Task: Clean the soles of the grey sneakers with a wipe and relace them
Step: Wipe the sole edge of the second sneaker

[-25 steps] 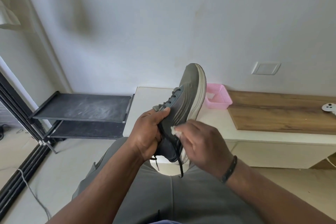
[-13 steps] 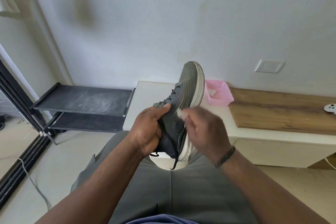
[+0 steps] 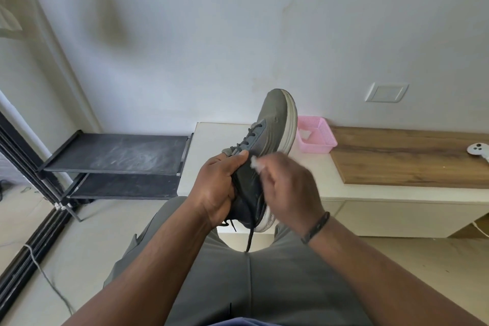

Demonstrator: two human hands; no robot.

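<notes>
A grey sneaker (image 3: 275,124) with a thick white sole is held upright above my lap, toe pointing up and away. My left hand (image 3: 219,188) grips its heel and collar from the left. My right hand (image 3: 287,188) presses a small white wipe (image 3: 255,167) against the shoe's side near the sole edge. A dark lace (image 3: 250,235) hangs loose from the heel end down to my grey trousers. Only one sneaker is in view.
A low white bench (image 3: 211,140) with a wooden top (image 3: 412,159) runs along the wall ahead. On it stand a pink mesh basket (image 3: 316,135) and a white controller (image 3: 479,151). A black two-tier rack (image 3: 116,156) stands at the left; a cable (image 3: 47,280) trails on the floor.
My right hand with the wipe has slid up along the shoe's side from the heel toward the middle. The left hand keeps its hold on the sneaker.
</notes>
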